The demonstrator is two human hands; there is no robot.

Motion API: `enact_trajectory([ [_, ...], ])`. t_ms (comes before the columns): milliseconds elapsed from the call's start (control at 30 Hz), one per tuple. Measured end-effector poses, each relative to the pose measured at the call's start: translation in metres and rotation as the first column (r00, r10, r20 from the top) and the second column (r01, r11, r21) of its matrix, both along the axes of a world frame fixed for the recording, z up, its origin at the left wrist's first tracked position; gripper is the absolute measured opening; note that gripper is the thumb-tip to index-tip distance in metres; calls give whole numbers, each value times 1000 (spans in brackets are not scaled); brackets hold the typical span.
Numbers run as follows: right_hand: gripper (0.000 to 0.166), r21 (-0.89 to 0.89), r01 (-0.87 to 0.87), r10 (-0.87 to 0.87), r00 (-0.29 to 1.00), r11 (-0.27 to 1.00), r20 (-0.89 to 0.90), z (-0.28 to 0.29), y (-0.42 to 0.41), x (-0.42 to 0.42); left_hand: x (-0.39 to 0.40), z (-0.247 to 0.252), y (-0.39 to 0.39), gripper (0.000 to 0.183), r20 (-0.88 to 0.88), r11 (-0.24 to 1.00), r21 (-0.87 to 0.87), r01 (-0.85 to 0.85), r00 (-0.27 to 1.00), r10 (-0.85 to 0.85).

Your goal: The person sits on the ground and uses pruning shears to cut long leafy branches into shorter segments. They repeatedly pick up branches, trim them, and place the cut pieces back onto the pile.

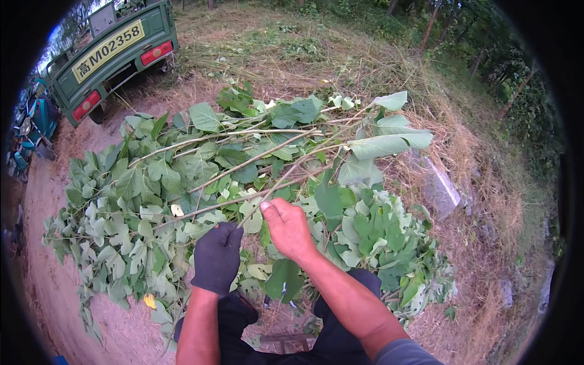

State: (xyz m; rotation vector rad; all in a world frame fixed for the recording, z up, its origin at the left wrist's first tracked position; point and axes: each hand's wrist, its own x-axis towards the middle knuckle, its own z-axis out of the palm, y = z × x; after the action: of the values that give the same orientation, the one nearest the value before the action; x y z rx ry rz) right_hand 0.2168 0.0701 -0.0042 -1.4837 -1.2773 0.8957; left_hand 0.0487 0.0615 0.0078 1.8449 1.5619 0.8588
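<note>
My left hand (218, 258), in a black glove, is closed round the lower end of a thin leafy branch (292, 169). Close by on the right, my bare right hand (286, 226) grips the same branch a little higher up; it slants away to the upper right towards large green leaves (381, 145). Under and beyond both hands lies a broad heap of cut leafy branches (137, 182), their bare stems crossing in the middle. More cut foliage (397, 246) is piled to the right of my right forearm.
A green cargo vehicle (112, 50) stands at the upper left, with a teal vehicle (43, 116) beside it. Dry grass (273, 59) covers the ground beyond the heap. A pale stone block (440, 187) lies at the right, with trees behind. My knees are just below the foliage.
</note>
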Motion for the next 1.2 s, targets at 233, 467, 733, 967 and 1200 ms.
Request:
enact_trajectory([
  [233, 31, -81, -89, 88, 996, 993, -17, 5, 0, 12, -1, -3, 2, 14, -3, 1000, 8, 6, 1000, -6],
  [467, 25, -168, -169, 88, 909, 971, -407, -7, 9, 27, 6, 4, 5, 14, -18, 1000, -16, -3, 1000, 2],
  [733, 22, -119, -200, 101, 822, 973, -560, -6, 10, 32, 4, 7, 2, 14, 45, 999, -29, -14, 999, 15],
  [967, 19, 262, -122, 35, 949, 957, 315, -16, 7, 29, 3, 9, 1, 13, 14, 999, 47, 5, 1000, -6],
  [1200, 16, -116, -111, 82, 970, 987, -227, -5, 3, 13, 4, 4, -1, 11, 79, 997, 73, 10, 997, -16],
])
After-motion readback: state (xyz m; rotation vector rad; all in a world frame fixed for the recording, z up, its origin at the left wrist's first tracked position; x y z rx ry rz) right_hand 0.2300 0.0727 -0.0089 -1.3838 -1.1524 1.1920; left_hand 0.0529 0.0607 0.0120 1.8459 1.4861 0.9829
